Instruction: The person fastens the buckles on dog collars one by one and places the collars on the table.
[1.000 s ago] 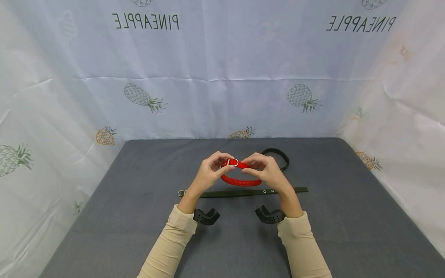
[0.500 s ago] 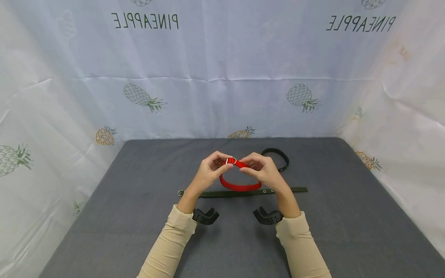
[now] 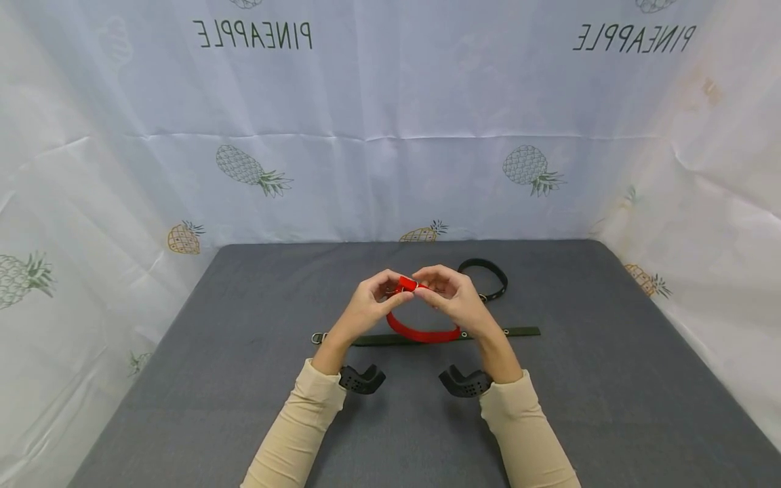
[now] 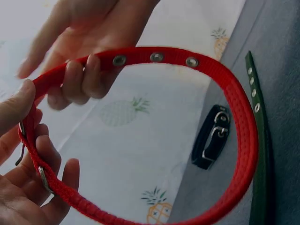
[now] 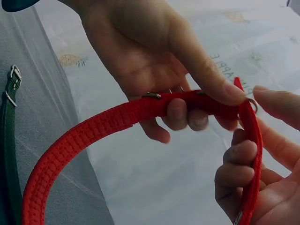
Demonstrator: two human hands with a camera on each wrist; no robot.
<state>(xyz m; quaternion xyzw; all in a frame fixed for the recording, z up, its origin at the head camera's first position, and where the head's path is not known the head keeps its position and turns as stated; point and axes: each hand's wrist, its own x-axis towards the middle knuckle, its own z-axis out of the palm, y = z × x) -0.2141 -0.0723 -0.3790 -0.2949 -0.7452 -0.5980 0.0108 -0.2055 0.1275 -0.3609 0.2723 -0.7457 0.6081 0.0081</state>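
A red collar (image 3: pixel 421 335), bent into a loop, hangs between both hands above the table. My left hand (image 3: pixel 368 298) pinches its buckle end; a metal keeper (image 4: pixel 45 179) shows by the fingers in the left wrist view. My right hand (image 3: pixel 454 293) grips the strap's other end (image 5: pixel 187 101), thumb on top and fingers curled beneath. Metal eyelets (image 4: pixel 156 57) run along that strap part. In the right wrist view, the strap tip meets a D-ring (image 5: pixel 253 104) close to the left fingers. Fingers partly hide the buckle.
A dark green collar (image 3: pixel 390 339) with eyelets lies straight across the grey table (image 3: pixel 274 407), behind the wrists. Farther back on the right rests a black buckled collar (image 3: pixel 502 274), curled in a loop. A white pineapple-print curtain (image 3: pixel 390 190) encloses the table's back and sides.
My right hand has shifted left, closer to the left hand, bringing the strap end up to the buckle end. The lower part of the red loop hangs slightly lower. The left hand stays nearly still.
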